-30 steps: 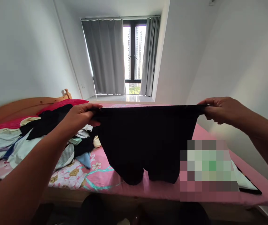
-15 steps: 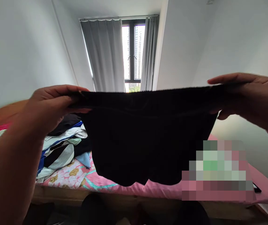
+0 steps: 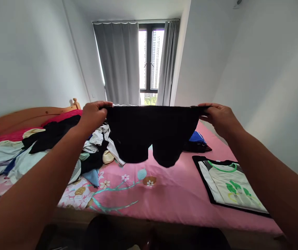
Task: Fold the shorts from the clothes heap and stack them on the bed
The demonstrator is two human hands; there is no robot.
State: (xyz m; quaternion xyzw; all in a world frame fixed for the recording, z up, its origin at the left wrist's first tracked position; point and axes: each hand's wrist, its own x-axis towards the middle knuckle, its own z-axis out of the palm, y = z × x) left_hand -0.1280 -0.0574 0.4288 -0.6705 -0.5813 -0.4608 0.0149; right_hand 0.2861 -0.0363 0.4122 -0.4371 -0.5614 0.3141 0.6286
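Note:
A pair of black shorts (image 3: 151,133) hangs stretched between my hands above the bed, its two short legs pointing down. My left hand (image 3: 97,111) pinches one end of the waistband, thumb on the near side. At the other end, my right hand (image 3: 218,116) grips the waistband between thumb and fingers. Both arms reach forward, and the waistband is pulled nearly level. The cloth hides part of the bed behind it.
On the left of the pink floral bedsheet (image 3: 164,198) lies a heap of loose clothes (image 3: 57,133). A folded white T-shirt with green print (image 3: 232,184) lies at the right, over black cloth. Farther back is folded blue clothing (image 3: 198,137). A wooden headboard (image 3: 34,114) stands left.
The shorts and both hands have moved away from me, out over the bed. The gap between the two legs now shows, and more of the bed is visible.

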